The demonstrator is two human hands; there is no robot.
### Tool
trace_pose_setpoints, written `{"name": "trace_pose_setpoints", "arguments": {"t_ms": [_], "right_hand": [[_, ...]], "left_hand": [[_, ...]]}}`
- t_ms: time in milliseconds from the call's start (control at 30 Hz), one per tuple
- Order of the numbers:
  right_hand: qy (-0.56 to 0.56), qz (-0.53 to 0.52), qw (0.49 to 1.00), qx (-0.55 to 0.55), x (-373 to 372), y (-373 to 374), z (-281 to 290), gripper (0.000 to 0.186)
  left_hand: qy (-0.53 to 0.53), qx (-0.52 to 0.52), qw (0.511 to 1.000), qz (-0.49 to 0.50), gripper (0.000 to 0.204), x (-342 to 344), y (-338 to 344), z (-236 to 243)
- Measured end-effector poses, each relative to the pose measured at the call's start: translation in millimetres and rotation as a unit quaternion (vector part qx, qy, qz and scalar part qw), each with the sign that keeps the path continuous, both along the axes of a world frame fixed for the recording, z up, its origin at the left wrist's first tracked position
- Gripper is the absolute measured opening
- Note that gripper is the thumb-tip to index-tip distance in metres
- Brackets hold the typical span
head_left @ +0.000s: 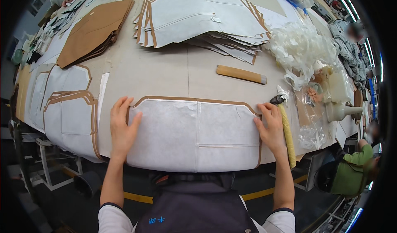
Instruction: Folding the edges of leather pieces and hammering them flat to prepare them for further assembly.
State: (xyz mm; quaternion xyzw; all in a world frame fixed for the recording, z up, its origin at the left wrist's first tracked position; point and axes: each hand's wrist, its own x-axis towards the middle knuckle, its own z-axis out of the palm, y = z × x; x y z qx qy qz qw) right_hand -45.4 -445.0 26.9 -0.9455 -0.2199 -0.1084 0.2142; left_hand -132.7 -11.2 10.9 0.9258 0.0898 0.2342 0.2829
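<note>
Dark apron (190, 210) nearest the camera, between the two forearms. Beyond it, white panel (165, 138) with brown border, lying flat on table (165, 78), lower edge along the table's near rim. Left hand (123, 127) at the panel's upper left corner, right hand (273, 129) at its upper right corner; both loosely open, thumbs parted from fingers, palms outside the sides, with the panel spanning the space between. Yellow tube (288, 138) just beside the right hand. Past the panel, wooden bar (241, 74), slightly tilted; farther off, stack of similar panels (198, 14). At left, brown pieces (93, 30) and smaller stack (74, 117); at right, heap of pale strips (304, 43).
</note>
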Motion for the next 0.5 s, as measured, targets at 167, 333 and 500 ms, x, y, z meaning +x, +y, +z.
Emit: {"name": "trace_pose_setpoints", "arguments": {"t_ms": [167,333,500], "right_hand": [[0.185,-0.030,0.979,0.083,27.0,13.2,8.4,0.038],[0.252,-0.022,0.965,0.075,35.3,5.8,7.3,0.035],[0.270,0.020,0.945,0.182,22.4,6.8,19.9,0.028]], "left_hand": [[0.154,-0.181,0.970,-0.042,0.046,6.7,40.6,8.2],[0.281,-0.260,0.920,-0.085,0.038,11.5,56.7,22.7],[0.171,-0.358,0.907,-0.143,0.023,-8.4,58.9,78.2]]}}
